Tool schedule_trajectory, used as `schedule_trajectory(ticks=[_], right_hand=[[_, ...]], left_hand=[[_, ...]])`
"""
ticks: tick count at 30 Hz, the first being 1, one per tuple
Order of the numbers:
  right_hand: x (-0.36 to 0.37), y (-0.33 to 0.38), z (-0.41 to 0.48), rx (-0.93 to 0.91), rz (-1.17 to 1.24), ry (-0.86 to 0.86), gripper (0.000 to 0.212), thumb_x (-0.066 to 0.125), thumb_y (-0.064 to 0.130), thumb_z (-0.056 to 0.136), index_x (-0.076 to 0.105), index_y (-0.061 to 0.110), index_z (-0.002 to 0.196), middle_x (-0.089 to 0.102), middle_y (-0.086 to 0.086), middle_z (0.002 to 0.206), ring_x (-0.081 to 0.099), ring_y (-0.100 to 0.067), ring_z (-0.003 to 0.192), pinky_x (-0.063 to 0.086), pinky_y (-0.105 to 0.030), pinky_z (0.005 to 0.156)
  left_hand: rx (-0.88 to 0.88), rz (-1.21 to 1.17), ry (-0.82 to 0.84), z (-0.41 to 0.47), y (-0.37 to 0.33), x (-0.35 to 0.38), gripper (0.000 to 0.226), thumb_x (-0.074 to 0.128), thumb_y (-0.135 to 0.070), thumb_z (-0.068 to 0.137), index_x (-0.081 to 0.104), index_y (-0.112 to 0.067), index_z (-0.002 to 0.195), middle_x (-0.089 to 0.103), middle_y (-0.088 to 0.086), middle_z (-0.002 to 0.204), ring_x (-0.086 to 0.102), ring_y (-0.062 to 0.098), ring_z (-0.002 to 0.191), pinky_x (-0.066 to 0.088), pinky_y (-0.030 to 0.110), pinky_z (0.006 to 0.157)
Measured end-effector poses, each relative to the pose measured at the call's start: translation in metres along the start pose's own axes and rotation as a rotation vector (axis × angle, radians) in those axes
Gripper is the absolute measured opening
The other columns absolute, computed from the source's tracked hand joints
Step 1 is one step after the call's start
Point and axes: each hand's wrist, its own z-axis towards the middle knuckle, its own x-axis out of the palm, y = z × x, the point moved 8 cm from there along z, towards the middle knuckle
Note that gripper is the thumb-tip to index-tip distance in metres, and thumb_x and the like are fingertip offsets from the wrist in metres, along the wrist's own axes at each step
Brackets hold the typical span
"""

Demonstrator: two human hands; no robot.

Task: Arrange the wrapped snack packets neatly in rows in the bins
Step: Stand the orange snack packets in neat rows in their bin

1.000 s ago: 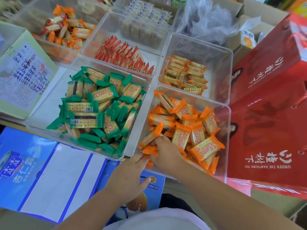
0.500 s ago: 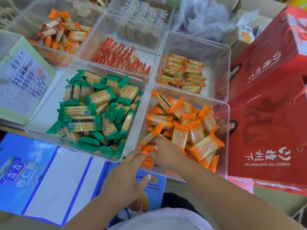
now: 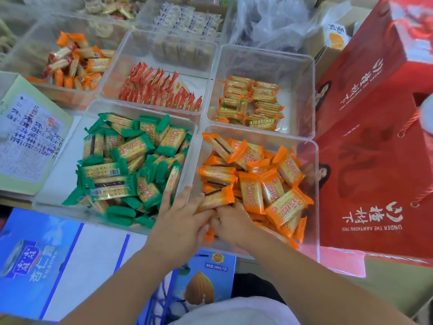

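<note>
— The fingers (image 3: 186,199) of the left hand (image 3: 180,224): what are they doing?

— They lie fairly straight across the near-left corner of the orange bin (image 3: 317,198). Their tips touch one orange packet (image 3: 216,198) that sits tilted on top of the heap, and nothing is clasped. The right hand (image 3: 233,225) is inside the same bin, just beside the left, with its fingers curled down among the wrappers. Whether they pinch a packet I cannot tell, because the tips are buried.

— And the rest of the orange packets (image 3: 271,184)?

— A loose jumble at every angle, filling most of the bin. No rows yet.

— How do you expect them to handle?

— Light, I judge, with glossy film that slides and crinkles easily. The contents look flat and stiff and are probably brittle, so squeezing the broad face seems unwise. I would take each packet by its long edges, thumb on one side and fingers on the other. The crimped orange ends are floppy and would let it swing.

— Beyond that bin?

— Just beside it on the left, the green bin (image 3: 140,106) holds green packets (image 3: 131,165) in the same disorder. Farther back, red packets (image 3: 159,92) stand on edge in a tidy row. To their right, gold packets (image 3: 250,102) lie fairly neatly stacked. That standing row looks like the model to copy.
</note>
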Motion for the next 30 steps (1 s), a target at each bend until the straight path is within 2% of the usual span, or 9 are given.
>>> schedule_trajectory(ticks=[6,10,14,17,21,24,26,28,30], right_hand=[[-0.009,-0.004,-0.001,-0.047,0.099,0.021,0.035,0.044,0.029,0.101,0.049,0.015,0.133,0.062,-0.015,0.121,0.055,-0.038,0.108,0.048,-0.046,0.093],[-0.012,-0.012,-0.004,-0.042,0.215,0.052,0.023,0.043,0.031,0.102,0.053,0.019,0.118,0.064,-0.014,0.094,0.057,-0.031,0.091,0.051,-0.046,0.081],[-0.011,-0.014,-0.007,-0.007,0.324,0.064,0.019,0.040,0.034,0.102,0.055,0.032,0.114,0.056,-0.011,0.104,0.044,-0.027,0.111,0.044,-0.045,0.091],[-0.017,-0.008,-0.006,-0.008,0.353,0.010,0.022,0.038,0.034,0.106,0.058,0.025,0.102,0.054,-0.001,0.095,0.044,-0.030,0.110,0.038,-0.049,0.100],[-0.025,-0.003,-0.001,0.007,0.268,-0.038,0.032,0.037,0.024,0.106,0.060,0.004,0.114,0.064,-0.019,0.110,0.056,-0.035,0.104,0.045,-0.049,0.094],[-0.021,-0.003,0.005,0.078,0.159,0.003,0.029,0.037,0.027,0.103,0.055,0.008,0.116,0.063,-0.017,0.109,0.057,-0.035,0.098,0.049,-0.048,0.088],[-0.016,-0.004,0.011,0.140,0.113,0.062,0.029,0.039,0.030,0.102,0.052,0.012,0.121,0.062,-0.016,0.112,0.057,-0.035,0.099,0.049,-0.044,0.088],[-0.012,-0.006,0.017,0.235,0.219,0.096,0.032,0.044,0.027,0.099,0.052,0.014,0.127,0.060,-0.017,0.116,0.057,-0.032,0.101,0.049,-0.038,0.086],[-0.007,-0.005,0.019,0.312,0.439,0.111,0.033,0.050,0.018,0.093,0.053,0.016,0.126,0.062,-0.018,0.110,0.059,-0.026,0.091,0.046,-0.032,0.072]], left_hand=[[0.014,-0.003,-0.053,-0.002,0.001,0.000,0.043,0.062,-0.032,0.090,0.062,-0.023,0.132,0.058,0.005,0.135,0.036,0.034,0.144,0.022,0.067,0.115],[-0.099,-0.299,-0.266,-0.012,0.019,-0.020,0.043,0.054,-0.032,0.091,0.061,-0.016,0.131,0.063,0.004,0.118,0.053,0.029,0.121,0.041,0.051,0.105],[-0.412,-0.635,-0.362,-0.036,0.044,-0.017,0.040,0.055,-0.040,0.092,0.059,-0.028,0.130,0.055,-0.019,0.120,0.047,0.004,0.115,0.039,0.030,0.094],[-0.525,-0.901,-0.408,-0.050,0.048,-0.005,0.033,0.065,-0.033,0.093,0.056,-0.054,0.117,0.053,-0.031,0.115,0.052,-0.003,0.110,0.047,0.014,0.076],[-0.583,-0.979,-0.440,-0.060,0.053,-0.002,0.025,0.065,-0.047,0.091,0.055,-0.059,0.111,0.056,-0.026,0.111,0.055,0.001,0.104,0.047,0.012,0.069],[-0.585,-1.004,-0.422,-0.067,0.055,0.001,0.025,0.064,-0.053,0.089,0.055,-0.058,0.112,0.057,-0.027,0.112,0.057,0.000,0.103,0.047,0.015,0.071],[-0.571,-1.009,-0.400,-0.071,0.056,0.004,0.030,0.066,-0.045,0.091,0.053,-0.061,0.113,0.057,-0.028,0.112,0.057,0.000,0.102,0.047,0.023,0.076],[-0.566,-1.022,-0.387,-0.073,0.057,0.006,0.040,0.069,-0.034,0.093,0.052,-0.063,0.114,0.056,-0.029,0.114,0.058,-0.001,0.103,0.047,0.024,0.079],[-0.560,-1.036,-0.364,-0.074,0.056,0.007,0.043,0.068,-0.032,0.092,0.051,-0.064,0.115,0.055,-0.031,0.116,0.057,-0.003,0.106,0.046,0.019,0.081]])
